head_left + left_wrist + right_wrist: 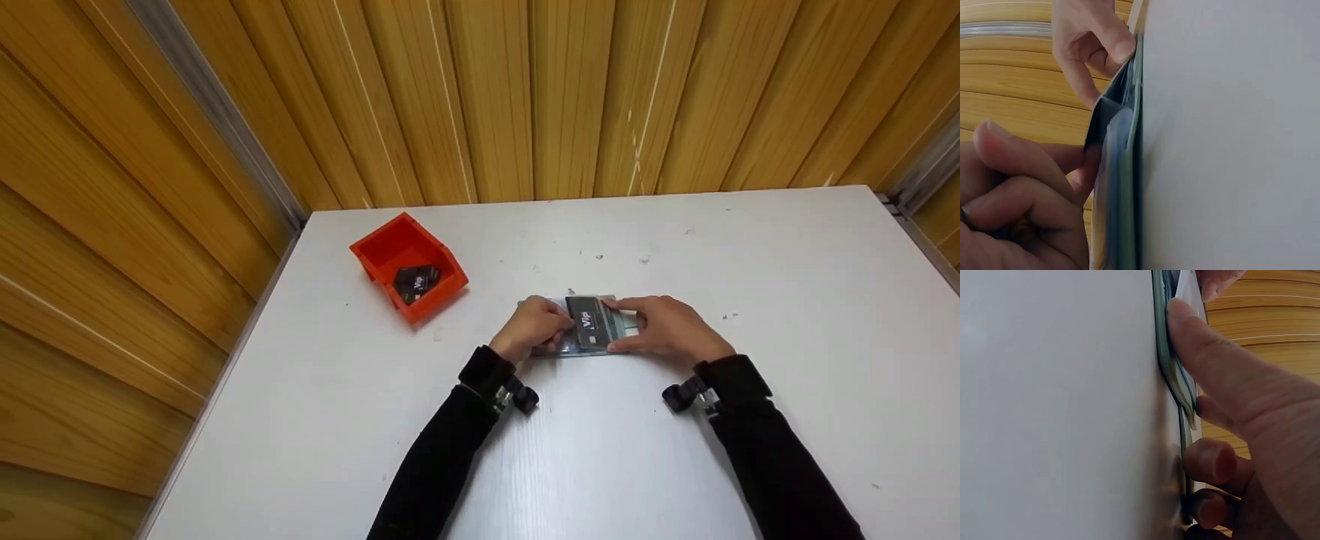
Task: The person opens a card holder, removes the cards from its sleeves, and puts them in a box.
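The left hand (532,328) pinches the left edge of a black card (589,326) marked "Vip"; the right hand (671,327) grips a card holder (621,324) at its right part. The card lies over the holder, on the white desk (757,270). Farther left, an orange bin (429,304) contains dark cards (415,280). Behind: wood-patterned panels (570,97).

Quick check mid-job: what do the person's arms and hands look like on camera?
Both the left hand and right hand look ungloved. The left sleeve and right sleeve are plain black. Each wrist wears a wide black band, the left band and right band, with a small dark camera and a silvery piece attached.
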Demonstrator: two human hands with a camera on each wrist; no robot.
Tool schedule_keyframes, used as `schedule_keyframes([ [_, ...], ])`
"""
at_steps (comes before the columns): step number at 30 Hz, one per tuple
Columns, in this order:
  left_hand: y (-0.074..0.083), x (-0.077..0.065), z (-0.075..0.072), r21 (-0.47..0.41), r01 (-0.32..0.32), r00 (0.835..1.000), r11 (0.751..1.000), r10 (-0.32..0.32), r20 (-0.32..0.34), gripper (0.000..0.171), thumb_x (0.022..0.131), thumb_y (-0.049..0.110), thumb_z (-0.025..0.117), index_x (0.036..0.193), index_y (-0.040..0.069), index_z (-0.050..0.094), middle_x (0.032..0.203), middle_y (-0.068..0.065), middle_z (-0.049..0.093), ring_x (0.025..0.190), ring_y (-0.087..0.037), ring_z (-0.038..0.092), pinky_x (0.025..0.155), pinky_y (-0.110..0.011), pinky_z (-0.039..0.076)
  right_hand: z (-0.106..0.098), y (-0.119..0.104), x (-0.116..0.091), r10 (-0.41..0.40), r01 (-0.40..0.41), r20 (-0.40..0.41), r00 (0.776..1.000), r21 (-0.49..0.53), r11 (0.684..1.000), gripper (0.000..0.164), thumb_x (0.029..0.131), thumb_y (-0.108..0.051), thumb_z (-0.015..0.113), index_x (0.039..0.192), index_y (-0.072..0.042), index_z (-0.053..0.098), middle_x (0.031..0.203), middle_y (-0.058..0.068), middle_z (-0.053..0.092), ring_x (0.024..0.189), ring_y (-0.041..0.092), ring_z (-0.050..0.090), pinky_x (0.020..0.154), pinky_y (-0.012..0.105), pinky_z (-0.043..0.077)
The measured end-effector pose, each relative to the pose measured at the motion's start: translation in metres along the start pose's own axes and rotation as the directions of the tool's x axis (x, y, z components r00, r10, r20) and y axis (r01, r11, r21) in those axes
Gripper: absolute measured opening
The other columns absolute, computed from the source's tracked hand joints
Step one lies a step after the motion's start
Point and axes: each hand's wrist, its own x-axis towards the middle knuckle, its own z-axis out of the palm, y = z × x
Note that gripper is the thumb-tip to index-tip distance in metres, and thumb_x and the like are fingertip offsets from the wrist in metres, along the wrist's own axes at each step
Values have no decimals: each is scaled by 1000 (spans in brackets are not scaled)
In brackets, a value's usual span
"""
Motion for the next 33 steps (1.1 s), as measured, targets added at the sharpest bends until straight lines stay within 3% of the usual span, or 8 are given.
schedule_keyframes([
  [5, -1, 2, -4, 8, 19, 1000, 1000, -19, 18, 21, 94, 2, 67, 73, 5, 63, 51, 3, 43, 40, -5, 40, 41, -18, 33, 0, 2, 0, -8, 8, 6, 1000, -6, 1000, 88, 76, -55, 87, 152, -24, 54, 81, 1, 49, 82, 20, 48, 72, 34, 36],
  [10, -3, 4, -1, 26, 2, 999, 1000, -4, 50, 22, 95, 3, 67, 74, 7, 63, 51, 4, 43, 42, -5, 40, 42, -18, 34, 0, 3, -2, -42, 42, 33, 999, 17, 999, 90, 81, -47, 87, 158, -28, 44, 80, 1, 49, 76, 18, 46, 68, 32, 36],
  [18, -1, 4, 0, 23, -24, 998, 999, 23, 55, 16, 97, 4, 65, 81, 5, 65, 51, 4, 42, 42, -5, 39, 41, -19, 33, -5, 2, -1, -41, 38, 66, 997, 45, 998, 82, 83, -48, 85, 153, -23, 52, 79, 1, 49, 76, 18, 46, 66, 31, 34],
  [24, 1, 3, -9, 23, 13, 999, 1000, -13, 31, 15, 96, 4, 67, 81, 4, 66, 53, 4, 42, 42, -6, 38, 42, -19, 32, -6, -2, -1, -12, 7, 86, 996, 63, 998, 80, 83, -46, 85, 153, -25, 52, 81, 2, 54, 77, 18, 48, 68, 31, 36],
  [33, 3, 0, -27, 114, 29, 995, 993, -40, 92, 17, 95, 5, 67, 78, 6, 68, 54, 4, 46, 46, -8, 41, 46, -22, 32, -3, -1, -1, 8, -14, 92, 996, 62, 998, 81, 82, -46, 87, 152, -24, 53, 81, 2, 52, 79, 19, 48, 67, 31, 36],
])
